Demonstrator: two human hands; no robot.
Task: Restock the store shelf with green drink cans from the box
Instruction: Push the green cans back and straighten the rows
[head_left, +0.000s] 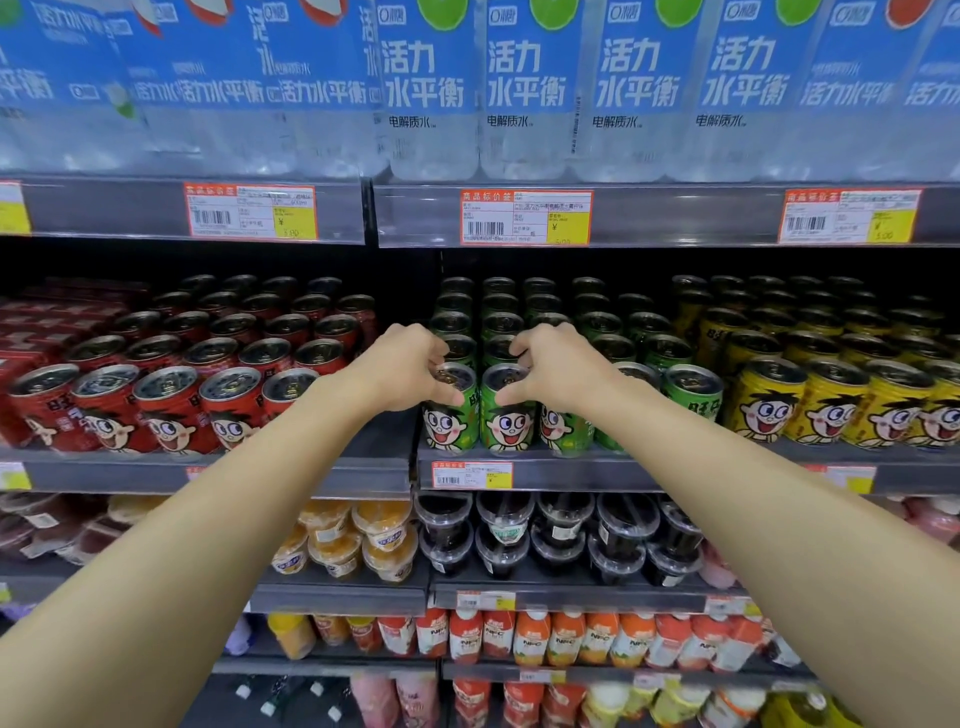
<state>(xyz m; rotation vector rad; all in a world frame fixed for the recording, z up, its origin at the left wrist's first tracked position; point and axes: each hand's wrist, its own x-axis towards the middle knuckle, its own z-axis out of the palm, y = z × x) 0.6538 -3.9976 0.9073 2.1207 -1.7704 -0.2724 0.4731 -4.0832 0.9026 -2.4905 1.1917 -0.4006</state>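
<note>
1. We are setting two green cans down at the front edge of the middle shelf (571, 470), one per hand. This looks like the placing step of the restock (the box itself is not in view).
2. Our left hand (402, 366) is gripping the left green can (451, 423) from above, fingers curled round the rim and thumb pressing the can's front just below the lid.
3. Our right hand (558, 369) is doing the same on the right green can (509, 423), fingers curled over the top and thumb on the front.
4. Both cans are standing upright, side by side and just about touching, in the front row of the green block, with red cans (171, 405) to the left and yellow cans (831, 405) to the right.
5. We cannot tell whether the can bases are fully resting on the shelf.
6. Next move, as we are judging it: letting go of both cans, checking the faces are pointing forward, then pulling back for more stock.
</note>
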